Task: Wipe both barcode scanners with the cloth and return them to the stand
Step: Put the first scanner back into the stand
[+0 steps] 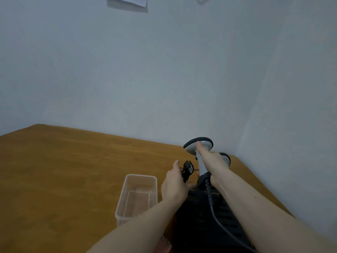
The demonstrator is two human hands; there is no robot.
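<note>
The wooden bench [73,170] fills the lower left of the frame, and at lower centre a black slatted stand [200,216] sits beside a clear plastic tub [136,196]. My right hand [213,165] wraps its fingers around the grey scanner [199,147], thumb up along the neck, head raised above the stand. A second scanner [226,158] peeks out behind it. My left hand [175,185] steadies the stand's small black clip [187,170], probably to seat the scanner; I see no cloth.

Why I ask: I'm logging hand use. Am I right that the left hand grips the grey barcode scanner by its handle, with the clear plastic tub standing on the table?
Not quite: the head view shows the right hand gripping the grey barcode scanner by its handle. The clear plastic tub does stand on the table.
</note>
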